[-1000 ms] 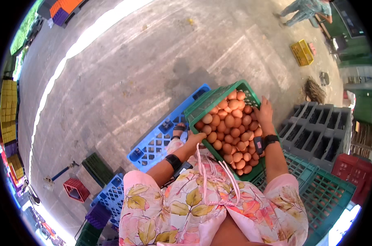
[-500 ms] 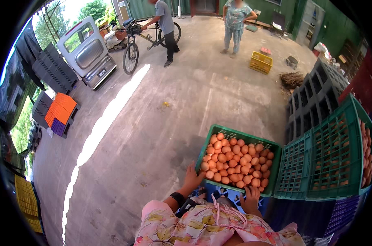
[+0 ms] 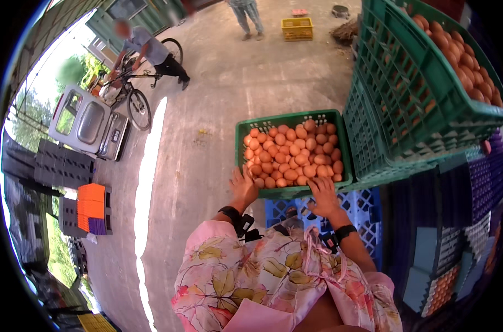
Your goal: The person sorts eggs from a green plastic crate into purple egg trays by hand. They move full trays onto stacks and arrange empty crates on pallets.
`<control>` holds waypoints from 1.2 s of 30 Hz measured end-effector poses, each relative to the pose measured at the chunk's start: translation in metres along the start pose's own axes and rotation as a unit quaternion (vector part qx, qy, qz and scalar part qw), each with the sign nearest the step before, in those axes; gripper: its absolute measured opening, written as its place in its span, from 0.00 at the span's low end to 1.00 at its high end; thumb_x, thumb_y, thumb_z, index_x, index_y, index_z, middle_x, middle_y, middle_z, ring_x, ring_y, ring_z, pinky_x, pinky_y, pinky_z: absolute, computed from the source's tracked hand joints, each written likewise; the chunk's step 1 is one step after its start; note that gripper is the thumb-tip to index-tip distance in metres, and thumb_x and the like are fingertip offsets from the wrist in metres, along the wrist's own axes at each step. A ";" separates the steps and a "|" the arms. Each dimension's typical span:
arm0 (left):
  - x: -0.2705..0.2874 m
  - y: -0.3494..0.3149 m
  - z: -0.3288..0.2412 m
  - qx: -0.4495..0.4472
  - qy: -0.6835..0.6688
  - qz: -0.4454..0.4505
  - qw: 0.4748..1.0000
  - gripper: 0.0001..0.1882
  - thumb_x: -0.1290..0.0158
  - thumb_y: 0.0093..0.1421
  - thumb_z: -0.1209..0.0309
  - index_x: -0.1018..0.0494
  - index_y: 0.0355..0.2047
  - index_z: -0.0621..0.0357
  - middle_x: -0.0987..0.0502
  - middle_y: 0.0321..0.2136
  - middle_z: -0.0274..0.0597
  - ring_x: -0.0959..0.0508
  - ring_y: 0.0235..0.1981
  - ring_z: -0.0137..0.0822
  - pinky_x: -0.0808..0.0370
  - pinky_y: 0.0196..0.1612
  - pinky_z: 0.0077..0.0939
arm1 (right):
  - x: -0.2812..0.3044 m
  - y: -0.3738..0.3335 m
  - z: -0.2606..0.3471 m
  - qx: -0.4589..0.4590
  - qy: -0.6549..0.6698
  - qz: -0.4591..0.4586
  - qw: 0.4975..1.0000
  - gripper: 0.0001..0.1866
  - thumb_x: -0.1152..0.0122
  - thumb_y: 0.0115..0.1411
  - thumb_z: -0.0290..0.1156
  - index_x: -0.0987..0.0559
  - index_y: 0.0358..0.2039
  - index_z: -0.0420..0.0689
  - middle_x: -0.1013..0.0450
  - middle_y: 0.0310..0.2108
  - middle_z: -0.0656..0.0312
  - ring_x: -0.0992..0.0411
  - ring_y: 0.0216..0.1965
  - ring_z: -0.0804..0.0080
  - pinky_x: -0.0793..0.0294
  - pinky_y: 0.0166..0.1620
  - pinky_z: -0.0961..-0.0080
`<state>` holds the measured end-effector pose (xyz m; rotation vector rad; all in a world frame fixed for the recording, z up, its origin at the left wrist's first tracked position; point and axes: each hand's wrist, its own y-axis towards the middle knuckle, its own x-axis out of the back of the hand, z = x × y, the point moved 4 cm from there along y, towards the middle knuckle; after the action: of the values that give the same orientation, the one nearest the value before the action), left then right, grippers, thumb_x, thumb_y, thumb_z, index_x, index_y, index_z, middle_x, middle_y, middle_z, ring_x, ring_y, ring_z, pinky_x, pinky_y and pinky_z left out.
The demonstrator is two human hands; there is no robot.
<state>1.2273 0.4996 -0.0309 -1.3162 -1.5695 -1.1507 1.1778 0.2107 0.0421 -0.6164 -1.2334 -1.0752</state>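
Grey concrete floor (image 3: 190, 166) stretches out around me. My left hand (image 3: 243, 188) rests, fingers spread, at the near-left corner of a green rectangular plastic crate (image 3: 287, 192) of brown eggs (image 3: 290, 152); my right hand (image 3: 324, 198) lays open fingers over its near rim. Right stand stacked green slatted egg crates (image 3: 398, 72).

Straight ahead, a crate (image 3: 239, 141) holds eggs (image 3: 293, 152); the left hand (image 3: 243, 190) is at its near left corner, the right hand (image 3: 324, 197) at its near rim. A pallet (image 3: 367, 221) lies below, on the near side. Just right are stacked crates (image 3: 395, 88), with eggs in the topmost; nearer on that side, trays (image 3: 486, 182). Far ahead, a person's legs (image 3: 246, 16) are left of a basket (image 3: 297, 31). Ahead and left, a bicycle (image 3: 138, 108) stands right of a van (image 3: 88, 124).
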 end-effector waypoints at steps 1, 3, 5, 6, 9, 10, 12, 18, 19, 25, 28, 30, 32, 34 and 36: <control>0.003 -0.003 -0.015 -0.135 0.006 -0.070 0.988 0.39 0.43 0.55 0.62 0.43 0.64 0.63 0.42 0.60 0.64 0.40 0.61 0.63 0.43 0.62 0.58 | 0.001 -0.004 -0.002 0.003 0.022 -0.030 0.999 0.41 0.33 0.42 0.35 0.33 0.59 0.42 0.39 0.59 0.50 0.46 0.63 0.46 0.51 0.67 0.50; 0.039 -0.011 -0.084 -0.233 -0.088 0.078 0.965 0.36 0.41 0.51 0.64 0.37 0.61 0.61 0.41 0.60 0.61 0.41 0.62 0.64 0.44 0.63 0.59 | 0.003 -0.037 -0.015 -0.008 0.055 -0.132 0.990 0.33 0.37 0.45 0.29 0.30 0.56 0.40 0.39 0.58 0.48 0.43 0.61 0.44 0.46 0.64 0.48; 0.013 -0.032 -0.105 -0.312 -0.118 0.088 0.939 0.37 0.40 0.50 0.65 0.36 0.61 0.60 0.40 0.60 0.60 0.42 0.62 0.64 0.45 0.63 0.57 | -0.010 -0.092 -0.033 -0.108 0.056 -0.179 0.976 0.29 0.39 0.45 0.27 0.27 0.52 0.42 0.34 0.53 0.49 0.38 0.58 0.46 0.39 0.60 0.52; 0.001 -0.039 -0.119 -0.353 -0.136 0.089 0.921 0.37 0.40 0.49 0.66 0.36 0.61 0.59 0.40 0.60 0.60 0.42 0.63 0.63 0.45 0.64 0.56 | -0.027 -0.131 -0.051 -0.232 0.086 -0.110 0.963 0.27 0.39 0.47 0.28 0.27 0.51 0.43 0.32 0.51 0.50 0.35 0.56 0.47 0.35 0.58 0.55; -0.003 -0.053 -0.186 -0.483 -0.183 0.142 0.844 0.37 0.39 0.49 0.66 0.36 0.61 0.60 0.40 0.60 0.59 0.42 0.63 0.64 0.46 0.64 0.57 | -0.086 -0.329 -0.091 -0.582 0.185 -0.082 0.788 0.23 0.39 0.53 0.35 0.24 0.49 0.43 0.25 0.45 0.49 0.27 0.47 0.48 0.28 0.51 0.61; -0.008 -0.054 -0.208 -0.534 -0.175 0.155 0.813 0.41 0.39 0.49 0.65 0.40 0.63 0.63 0.43 0.62 0.62 0.43 0.63 0.65 0.47 0.64 0.58 | -0.120 -0.423 -0.096 -0.686 0.175 -0.112 0.698 0.24 0.39 0.53 0.40 0.24 0.49 0.42 0.24 0.45 0.47 0.25 0.47 0.49 0.27 0.51 0.61; -0.016 -0.050 -0.228 -0.555 -0.142 0.137 0.808 0.45 0.39 0.49 0.64 0.45 0.65 0.65 0.46 0.63 0.65 0.45 0.64 0.65 0.49 0.65 0.59 | -0.144 -0.566 -0.027 -0.837 0.123 -0.207 0.492 0.24 0.39 0.54 0.43 0.23 0.45 0.39 0.22 0.39 0.47 0.23 0.42 0.53 0.26 0.47 0.64; -0.052 -0.030 -0.233 -0.572 -0.008 0.201 0.795 0.50 0.41 0.52 0.63 0.56 0.68 0.66 0.58 0.66 0.74 0.55 0.67 0.69 0.54 0.65 0.63 | -0.196 -0.668 0.249 -0.821 0.222 -0.526 0.018 0.10 0.43 0.58 0.35 0.25 0.32 0.41 0.31 0.20 0.62 0.32 0.18 0.73 0.34 0.19 0.76; -0.048 -0.034 -0.234 -0.598 0.024 0.167 0.783 0.50 0.41 0.53 0.63 0.56 0.69 0.65 0.59 0.66 0.74 0.55 0.67 0.69 0.54 0.65 0.63 | -0.199 -0.645 0.282 -0.857 0.188 -0.475 0.064 0.11 0.43 0.58 0.36 0.23 0.33 0.41 0.30 0.20 0.61 0.30 0.19 0.73 0.34 0.19 0.76; -0.031 -0.060 -0.289 -0.724 -0.110 0.253 0.632 0.40 0.43 0.53 0.67 0.45 0.65 0.63 0.58 0.66 0.72 0.53 0.66 0.71 0.50 0.64 0.61 | -0.403 -0.495 0.403 -0.787 0.428 -0.444 0.011 0.07 0.42 0.57 0.32 0.24 0.28 0.41 0.25 0.24 0.58 0.25 0.21 0.68 0.27 0.21 0.70; -0.033 -0.116 -0.339 -0.760 -0.147 0.332 0.539 0.27 0.47 0.56 0.74 0.34 0.57 0.64 0.41 0.61 0.64 0.36 0.59 0.63 0.33 0.56 0.48 | -0.363 -0.381 0.352 -0.727 0.575 -0.374 0.039 0.10 0.39 0.56 0.36 0.21 0.32 0.41 0.22 0.28 0.56 0.21 0.28 0.63 0.22 0.31 0.66; -0.051 -0.147 -0.367 -0.778 -0.139 0.383 0.478 0.23 0.47 0.56 0.75 0.31 0.53 0.64 0.32 0.55 0.59 0.30 0.54 0.59 0.29 0.53 0.44 | -0.355 -0.368 0.341 -0.733 0.574 -0.345 0.121 0.11 0.39 0.55 0.36 0.21 0.32 0.42 0.22 0.29 0.55 0.21 0.29 0.62 0.23 0.32 0.66; -0.062 -0.180 -0.387 -0.789 -0.129 0.421 0.428 0.19 0.46 0.56 0.75 0.27 0.49 0.63 0.26 0.48 0.55 0.25 0.48 0.56 0.27 0.50 0.41 | -0.350 -0.378 0.329 -0.768 0.514 -0.324 0.203 0.11 0.39 0.55 0.37 0.21 0.32 0.42 0.22 0.29 0.54 0.22 0.30 0.61 0.23 0.34 0.66; -0.061 -0.229 -0.407 -0.782 -0.115 0.468 0.395 0.17 0.46 0.55 0.75 0.26 0.46 0.63 0.24 0.45 0.53 0.24 0.45 0.54 0.26 0.48 0.39 | -0.346 -0.417 0.311 -0.812 0.392 -0.340 0.267 0.12 0.39 0.55 0.37 0.20 0.32 0.42 0.22 0.30 0.54 0.22 0.31 0.60 0.23 0.35 0.66; -0.069 -0.267 -0.420 -0.800 -0.112 0.468 0.358 0.16 0.45 0.55 0.75 0.25 0.46 0.61 0.23 0.41 0.52 0.22 0.40 0.51 0.24 0.44 0.38 | -0.332 -0.465 0.295 -0.837 0.291 -0.379 0.266 0.12 0.39 0.54 0.38 0.20 0.33 0.42 0.22 0.30 0.53 0.22 0.33 0.59 0.23 0.37 0.65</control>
<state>0.9791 0.0629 -0.0144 -2.8646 1.1688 -1.4307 0.6405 0.3770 -0.2704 -0.8820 1.1080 -2.9761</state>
